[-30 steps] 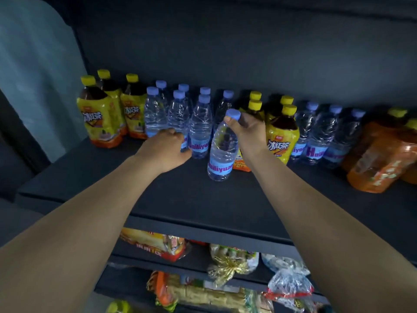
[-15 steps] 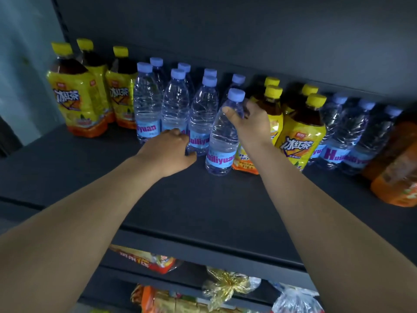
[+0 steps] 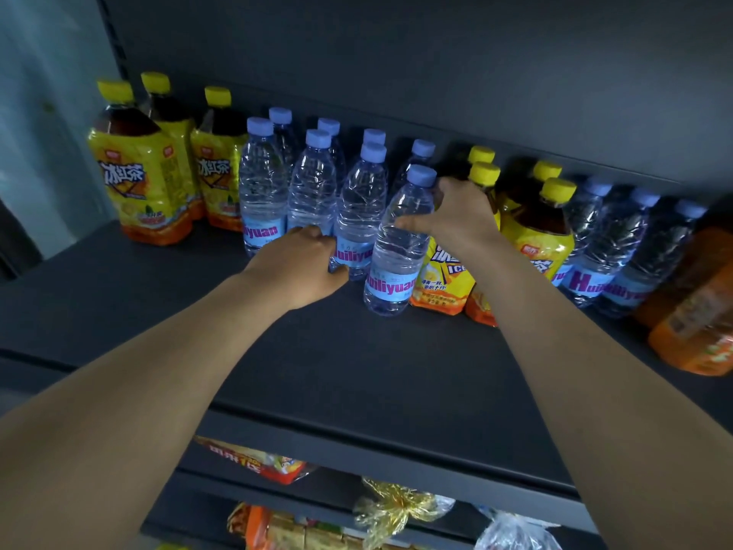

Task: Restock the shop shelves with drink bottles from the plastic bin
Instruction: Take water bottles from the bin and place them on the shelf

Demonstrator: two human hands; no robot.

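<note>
— Two lower shelves show at the bottom of the frame. What lies on them?
— Snack packets [image 3: 254,462] and a bag tied with gold ribbon [image 3: 396,506]. Above them runs the dark shelf [image 3: 357,375].
— And the hands?
— The left hand [image 3: 295,267], at the centre of the frame, has its fingers curled against the foot of the water bottle row [image 3: 313,188]. Whether they clasp one, I cannot tell. The right hand [image 3: 456,216] has thumb and fingers clamped round the shoulder of the front water bottle [image 3: 396,252]. That bottle stands on the shelf, just beside an iced tea bottle [image 3: 440,279].
— Farther back?
— More water bottles in two ranks. Yellow-capped iced tea bottles [image 3: 139,172] stand at the upper left and more behind the right hand. Orange drink bottles [image 3: 698,323] are at the right edge.
</note>
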